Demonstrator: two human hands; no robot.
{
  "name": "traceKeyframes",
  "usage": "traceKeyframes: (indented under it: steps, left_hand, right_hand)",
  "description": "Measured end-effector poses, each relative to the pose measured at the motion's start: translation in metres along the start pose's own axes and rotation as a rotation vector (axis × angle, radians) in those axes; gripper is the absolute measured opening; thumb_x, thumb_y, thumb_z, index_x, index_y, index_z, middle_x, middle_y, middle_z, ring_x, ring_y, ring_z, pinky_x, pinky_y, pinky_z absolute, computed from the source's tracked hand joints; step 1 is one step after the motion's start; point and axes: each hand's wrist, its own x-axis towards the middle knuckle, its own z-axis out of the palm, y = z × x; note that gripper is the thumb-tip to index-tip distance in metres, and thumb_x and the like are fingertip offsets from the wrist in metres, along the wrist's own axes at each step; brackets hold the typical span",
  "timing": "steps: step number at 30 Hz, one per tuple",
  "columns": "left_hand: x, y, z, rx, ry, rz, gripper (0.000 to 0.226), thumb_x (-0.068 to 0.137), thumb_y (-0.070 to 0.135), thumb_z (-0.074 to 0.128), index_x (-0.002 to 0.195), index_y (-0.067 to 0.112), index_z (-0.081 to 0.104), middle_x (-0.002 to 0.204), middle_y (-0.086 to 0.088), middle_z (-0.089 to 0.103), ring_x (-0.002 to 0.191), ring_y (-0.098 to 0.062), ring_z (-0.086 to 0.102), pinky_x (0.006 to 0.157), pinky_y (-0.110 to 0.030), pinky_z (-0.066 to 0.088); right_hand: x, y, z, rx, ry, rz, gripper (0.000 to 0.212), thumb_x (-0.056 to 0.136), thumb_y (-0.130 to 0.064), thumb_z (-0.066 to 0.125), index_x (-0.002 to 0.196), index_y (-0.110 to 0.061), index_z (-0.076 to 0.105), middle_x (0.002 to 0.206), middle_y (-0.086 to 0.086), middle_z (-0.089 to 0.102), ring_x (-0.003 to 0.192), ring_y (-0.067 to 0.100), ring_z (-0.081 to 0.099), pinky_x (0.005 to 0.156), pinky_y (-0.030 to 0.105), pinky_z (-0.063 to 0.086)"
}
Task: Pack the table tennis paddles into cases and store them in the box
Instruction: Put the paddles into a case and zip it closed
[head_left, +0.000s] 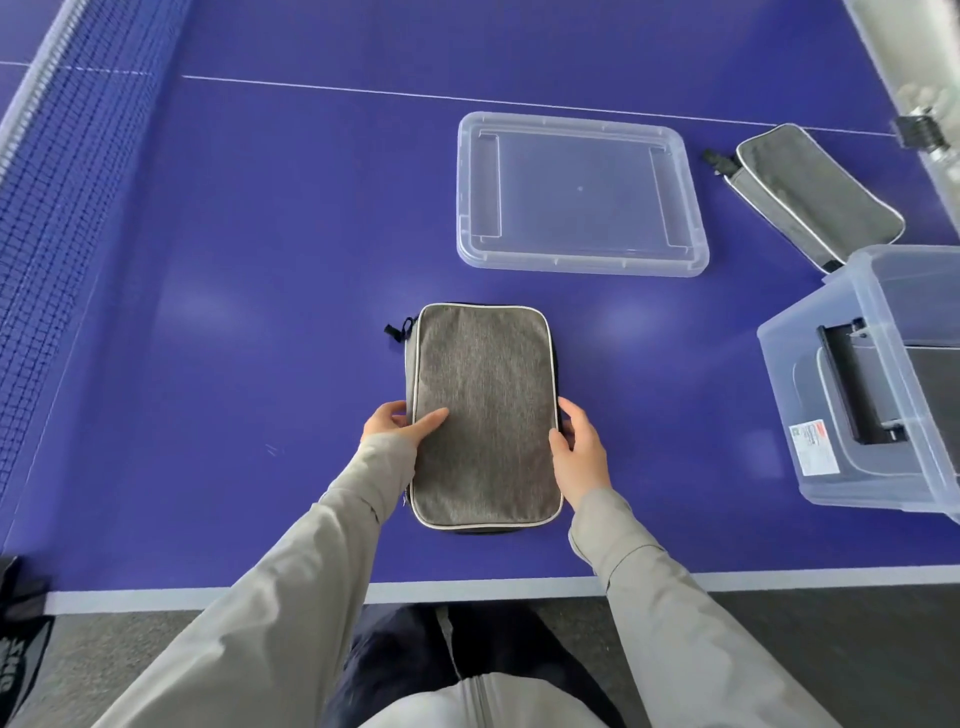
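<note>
A grey fabric paddle case (480, 410) with white piping lies flat on the blue table, its zipper pull at the far left corner. My left hand (397, 423) grips its left edge, thumb lying on top of the fabric. My right hand (576, 452) holds its right edge, fingers curled round the rim. A second grey case (815, 189) lies at the far right. The clear plastic box (810, 395) stands at the right edge of view, with a dark case inside it. No bare paddle is visible.
The box's clear lid (579, 192) lies upside down on the table beyond the case. The net (47, 197) runs along the left. The table's white front edge (467, 590) is close to my body. A metal clamp (919, 130) sits at the far right.
</note>
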Motion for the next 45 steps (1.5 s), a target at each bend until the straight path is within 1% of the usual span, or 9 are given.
traceKeyframes:
  steps: [3,6,13,17,26,30,35,40,45]
  left_hand:
    - [0.001,0.003,0.003,-0.008,-0.060,-0.040,0.050,0.073,0.027,0.079,0.111,0.002,0.059,0.104,-0.011,0.066,0.090,-0.028,0.064,0.076,-0.033,0.053]
    - [0.003,0.004,0.005,0.007,-0.076,-0.057,0.055,0.069,0.026,0.082,0.110,-0.001,0.058,0.106,-0.014,0.066,0.090,-0.029,0.064,0.075,-0.034,0.053]
    - [-0.002,0.008,0.012,-0.094,-0.148,-0.033,0.052,0.075,0.018,0.077,0.115,0.013,0.044,0.101,-0.006,0.058,0.078,-0.016,0.059,0.058,-0.027,0.047]
    - [-0.007,0.005,0.012,-0.190,-0.175,0.026,0.067,0.070,0.017,0.080,0.125,0.024,0.042,0.103,-0.001,0.061,0.084,-0.018,0.062,0.059,-0.028,0.049]
    - [-0.026,0.020,0.021,-0.375,0.017,0.000,0.062,0.075,0.023,0.076,0.126,0.028,0.040,0.099,-0.004,0.062,0.079,-0.026,0.061,0.067,-0.036,0.052]
    - [-0.029,0.037,0.022,-0.493,0.144,-0.060,0.059,0.075,0.028,0.076,0.121,0.025,0.039,0.090,0.001,0.057,0.071,-0.017,0.054,0.065,-0.032,0.049]
    - [-0.033,0.054,0.028,-0.705,0.250,-0.115,0.070,0.073,0.023,0.078,0.128,0.021,0.036,0.102,-0.005,0.057,0.085,-0.024,0.058,0.085,-0.044,0.050]
    - [-0.034,0.060,0.034,-0.800,0.326,-0.162,0.072,0.064,0.028,0.083,0.121,0.026,0.039,0.094,-0.002,0.060,0.092,-0.028,0.063,0.091,-0.053,0.049]
    - [-0.033,0.062,0.033,-0.802,0.357,-0.164,0.075,0.062,0.031,0.084,0.121,0.026,0.038,0.109,-0.009,0.062,0.099,-0.032,0.063,0.092,-0.055,0.048]
  right_hand:
    - [0.002,0.003,-0.001,0.021,0.006,0.020,0.044,0.098,-0.012,0.038,0.139,-0.028,0.041,0.131,0.004,0.050,0.124,0.021,0.046,0.106,0.038,0.037]
    - [0.004,0.004,-0.003,0.038,-0.002,0.045,0.044,0.098,-0.011,0.036,0.138,-0.029,0.040,0.131,0.004,0.050,0.122,0.020,0.047,0.104,0.035,0.038]
    - [0.006,0.002,-0.006,0.023,-0.009,0.052,0.045,0.100,-0.010,0.032,0.140,-0.029,0.039,0.133,0.004,0.046,0.114,0.014,0.044,0.097,0.028,0.035]
    - [0.004,-0.005,-0.011,0.008,-0.015,0.033,0.044,0.100,-0.012,0.032,0.140,-0.031,0.037,0.128,0.003,0.043,0.106,0.012,0.041,0.094,0.025,0.033]
    - [-0.038,-0.003,-0.025,-0.023,0.317,-0.246,0.041,0.096,-0.024,0.049,0.137,-0.024,0.043,0.124,-0.007,0.043,0.120,0.016,0.044,0.103,0.036,0.039]
    - [-0.072,-0.005,-0.012,-0.083,0.537,-0.485,0.030,0.088,-0.036,0.053,0.114,-0.020,0.053,0.104,-0.013,0.046,0.095,0.014,0.051,0.086,0.041,0.044]
    - [-0.096,-0.023,0.029,-0.177,0.470,-0.630,0.024,0.083,-0.043,0.061,0.090,-0.023,0.050,0.075,-0.006,0.047,0.072,0.009,0.043,0.064,0.033,0.044]
    - [-0.084,-0.046,0.048,-0.229,0.534,-0.512,0.027,0.078,-0.046,0.063,0.086,-0.022,0.053,0.073,-0.007,0.051,0.066,0.008,0.040,0.057,0.030,0.044]
    - [-0.077,-0.051,0.043,-0.361,0.537,-0.698,0.015,0.084,-0.031,0.059,0.079,-0.017,0.059,0.070,-0.005,0.056,0.063,0.011,0.044,0.056,0.029,0.040]
